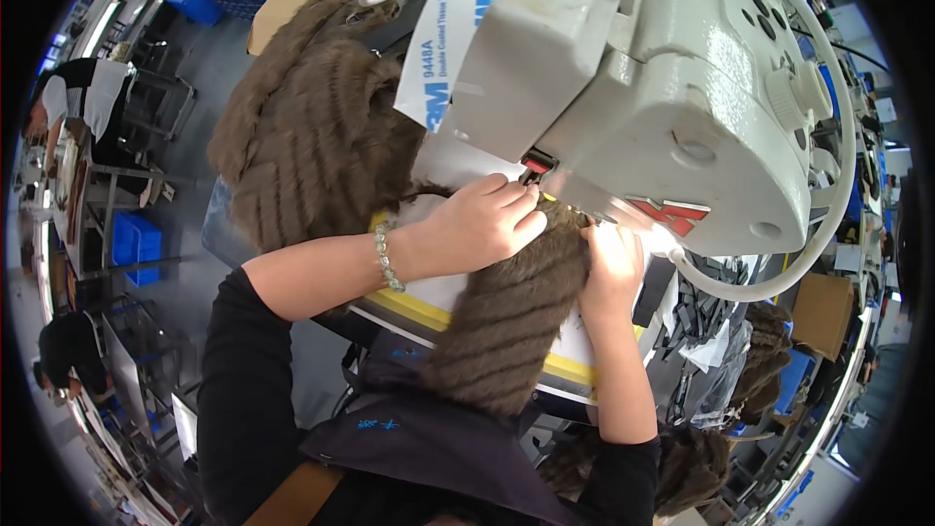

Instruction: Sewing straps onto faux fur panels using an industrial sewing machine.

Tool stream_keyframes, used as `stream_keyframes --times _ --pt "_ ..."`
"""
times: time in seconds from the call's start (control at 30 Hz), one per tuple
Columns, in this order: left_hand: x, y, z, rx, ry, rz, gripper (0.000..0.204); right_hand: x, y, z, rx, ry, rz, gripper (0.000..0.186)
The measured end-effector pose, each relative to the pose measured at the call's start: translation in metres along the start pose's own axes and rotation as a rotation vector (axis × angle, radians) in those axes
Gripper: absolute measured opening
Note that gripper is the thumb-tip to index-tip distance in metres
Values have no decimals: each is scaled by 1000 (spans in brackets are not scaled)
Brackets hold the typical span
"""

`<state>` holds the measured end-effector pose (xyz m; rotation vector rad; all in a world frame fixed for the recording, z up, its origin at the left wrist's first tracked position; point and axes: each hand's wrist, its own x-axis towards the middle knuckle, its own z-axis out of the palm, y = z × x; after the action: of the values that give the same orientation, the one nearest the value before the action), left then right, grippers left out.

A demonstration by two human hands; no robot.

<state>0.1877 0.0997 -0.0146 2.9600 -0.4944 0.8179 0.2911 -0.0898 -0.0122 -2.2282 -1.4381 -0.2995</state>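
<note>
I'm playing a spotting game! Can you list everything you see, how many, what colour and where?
Sewing machine: one, off-white, upper right
Paper strip: one, white and blue, left of the machine
Hose: one, white, looping at the machine's right
Fur strip: one, brown, centre
Fur bundle: one, brown, left of the machine
Table: one, white and yellow, under the fur strip
Blue bins: at least two, blue, left
Cardboard box: one, brown, right
Other people: at least two, dark clothes, far left
Smaller far things: too blurry to count
Apron: one, dark purple, bottom
Bracelet: one, pale green, left wrist
Sleeves: two, black, bottom
Left hand: one, bare, beside the needle area
Right hand: one, bare, at the fur strip's right edge
</note>
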Motion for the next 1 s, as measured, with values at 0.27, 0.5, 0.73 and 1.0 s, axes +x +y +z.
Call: stream_keyframes --times 0.27,0.5,0.73,1.0 --pt "-1 1 0 13 11 -21 8 3 -1 -1 -2 17 -2 21" --pt "-2 0 2 33 6 -9 11 4 -2 -1 5 39 0 20" --pt "-2 -1 1 8 -7 -7 12 5 -4 -3 15 42 -2 18" --pt "-1 -1 0 5 8 -14 10 5 -4 -2 21 63 5 17"
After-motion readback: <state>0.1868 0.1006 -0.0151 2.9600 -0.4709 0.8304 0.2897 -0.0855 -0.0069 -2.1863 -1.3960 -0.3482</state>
